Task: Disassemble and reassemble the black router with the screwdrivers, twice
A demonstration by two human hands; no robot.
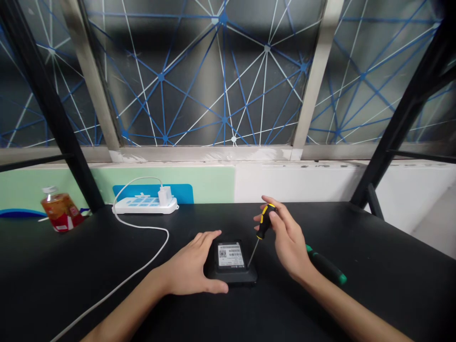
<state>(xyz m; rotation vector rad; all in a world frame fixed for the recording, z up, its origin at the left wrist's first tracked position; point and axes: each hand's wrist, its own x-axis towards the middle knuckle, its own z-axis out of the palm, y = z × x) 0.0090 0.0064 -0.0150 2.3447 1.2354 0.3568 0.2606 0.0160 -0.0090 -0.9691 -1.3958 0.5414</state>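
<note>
A flat black device (pixel 232 275) with a white printed label (pixel 231 255) on top lies on the black table. My left hand (pixel 190 266) grips it from the left, thumb along the near edge and fingers reaching to the far side. In my right hand (pixel 288 237) is a black and yellow screwdriver (pixel 265 222), its handle held between thumb and fingers. Its thin shaft slants down to the right side of the device, beside the label; whether the tip sits in a screw is too small to tell.
A green and black tool handle (pixel 327 267) lies right of my right hand, partly hidden by it. Further back are a white power strip (pixel 144 205) with a plugged-in charger, its white cable (pixel 142 270) and a bottle (pixel 61 210). Black metal posts (pixel 53 104) flank the table.
</note>
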